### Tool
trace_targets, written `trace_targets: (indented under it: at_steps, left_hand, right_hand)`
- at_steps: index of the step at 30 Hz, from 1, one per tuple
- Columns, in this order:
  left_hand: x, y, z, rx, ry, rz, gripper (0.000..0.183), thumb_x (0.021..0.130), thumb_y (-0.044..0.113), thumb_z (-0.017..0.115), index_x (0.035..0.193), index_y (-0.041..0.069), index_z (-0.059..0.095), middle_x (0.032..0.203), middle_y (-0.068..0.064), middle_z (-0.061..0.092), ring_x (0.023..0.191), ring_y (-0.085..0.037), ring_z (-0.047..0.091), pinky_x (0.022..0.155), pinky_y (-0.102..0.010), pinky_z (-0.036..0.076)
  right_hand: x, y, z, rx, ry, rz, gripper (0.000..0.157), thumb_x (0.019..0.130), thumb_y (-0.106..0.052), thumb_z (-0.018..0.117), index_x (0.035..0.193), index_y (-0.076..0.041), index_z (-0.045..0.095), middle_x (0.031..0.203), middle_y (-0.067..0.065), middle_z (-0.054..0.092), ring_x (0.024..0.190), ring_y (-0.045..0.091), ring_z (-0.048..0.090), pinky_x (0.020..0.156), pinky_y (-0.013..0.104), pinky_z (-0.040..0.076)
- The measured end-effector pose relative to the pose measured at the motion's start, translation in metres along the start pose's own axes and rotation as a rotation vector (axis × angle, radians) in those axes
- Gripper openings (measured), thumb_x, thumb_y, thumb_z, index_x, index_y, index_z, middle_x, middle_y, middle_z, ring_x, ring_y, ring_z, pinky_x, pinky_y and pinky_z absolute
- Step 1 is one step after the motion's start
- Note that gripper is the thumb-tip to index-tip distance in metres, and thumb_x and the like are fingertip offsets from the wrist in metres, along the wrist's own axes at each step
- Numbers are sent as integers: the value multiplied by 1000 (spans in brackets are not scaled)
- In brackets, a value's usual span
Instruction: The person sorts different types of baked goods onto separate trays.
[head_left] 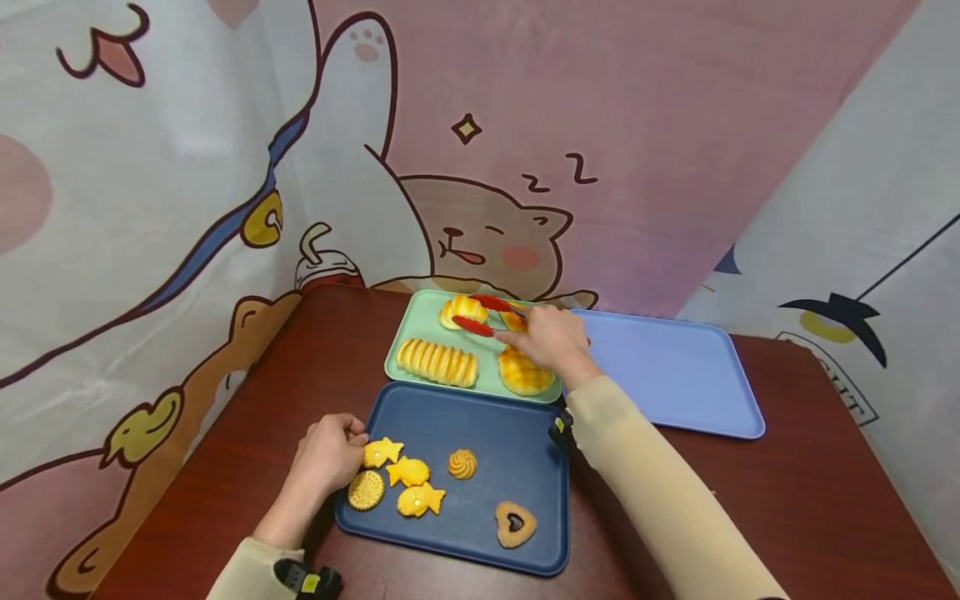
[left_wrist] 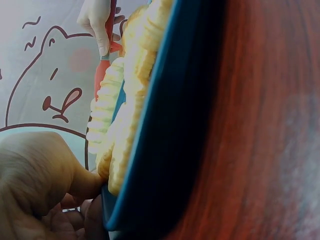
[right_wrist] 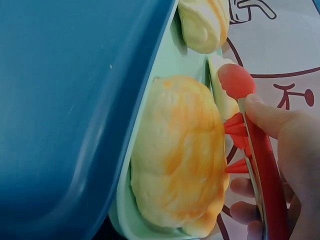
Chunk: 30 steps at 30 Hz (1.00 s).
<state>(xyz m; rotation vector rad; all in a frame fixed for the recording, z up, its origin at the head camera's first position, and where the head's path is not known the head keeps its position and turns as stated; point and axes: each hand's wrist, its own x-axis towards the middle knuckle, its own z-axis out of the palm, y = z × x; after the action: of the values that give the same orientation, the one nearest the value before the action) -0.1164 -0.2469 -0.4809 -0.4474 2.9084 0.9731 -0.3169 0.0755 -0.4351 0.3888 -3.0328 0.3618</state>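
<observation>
- Cartoon-printed sheets (head_left: 645,108) in pink and white stand behind and beside a dark reddish-brown bench (head_left: 817,417); one drawing shows a sleeping bear.
- Red tongs (head_left: 474,327) reach over the far part of a pale green tray (head_left: 487,382), their two tips apart beside a ridged roll (head_left: 453,312); whether they touch it, I cannot tell.
- Right hand (head_left: 551,337): fingers and thumb closed round the tongs, above the green tray's right side.
- Another bread piece (head_left: 515,322) lies under the tongs, partly hidden by them.
- Nearer on the green tray, a long ridged loaf (head_left: 437,362) lies at left and a browned round bun (head_left: 523,372) at right.
- Just on the near side sits a navy tray (head_left: 510,454).
- Left hand (head_left: 327,450): fingers curled, pinching the navy tray's left edge by its far corner.
- Close to that hand are three fish-shaped biscuits (head_left: 408,472) and a round biscuit (head_left: 366,490).
- Farther right on the navy tray are a swirled biscuit (head_left: 462,464) and, near the front right corner, a heart-shaped biscuit (head_left: 515,525) with a cut-out middle.
- Periwinkle tray (head_left: 660,367): right of the green one, partly behind the right forearm.
- Cream sleeves (head_left: 667,492) cover both forearms, with a black device (head_left: 561,425) at each wrist.
</observation>
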Motion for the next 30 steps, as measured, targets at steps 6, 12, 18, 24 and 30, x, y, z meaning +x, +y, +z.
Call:
trace_targets:
  at_steps: [6, 12, 18, 24, 30]
  left_hand:
    - [0, 0, 1, 8, 5, -5, 10, 97, 14, 71, 100, 6, 74, 86, -7, 67, 76, -28, 60, 66, -41, 48]
    - [1, 1, 2, 20, 5, 0, 9, 97, 15, 72, 99, 7, 75, 86, -6, 67, 80, -29, 60, 71, -46, 47]
    - [1, 0, 1, 18, 1, 10, 10, 97, 14, 72, 100, 5, 74, 87, -6, 68, 79, -28, 60, 69, -45, 48]
    - [0, -1, 1, 19, 6, 10, 11, 97, 14, 72, 101, 5, 74, 89, -8, 68, 79, -29, 61, 69, -47, 49]
    - [-1, 0, 1, 26, 3, 12, 12, 98, 14, 71, 102, 4, 74, 89, -8, 69, 79, -30, 61, 68, -47, 50]
  right_hand:
    - [2, -3, -1, -16, -19, -7, 68, 85, -81, 66, 67, -16, 54, 66, 2, 44, 59, 29, 55, 52, 44, 43]
    - [-2, -2, -4, -58, -49, -6, 68, 83, -83, 66, 72, -15, 59, 75, 5, 51, 60, 28, 55, 53, 43, 45]
    - [-11, -3, -8, -57, -35, -20, 72, 83, -85, 64, 95, -14, 69, 105, 8, 63, 67, 29, 57, 57, 44, 47]
    - [-28, -5, -16, 1, -23, -53, 92, 83, -88, 60, 128, -8, 71, 132, 15, 63, 51, 25, 50, 49, 41, 43]
    - [-52, -1, -24, 59, 39, -104, 103, 82, -87, 62, 147, -7, 61, 128, 17, 64, 46, 22, 42, 43, 37, 36]
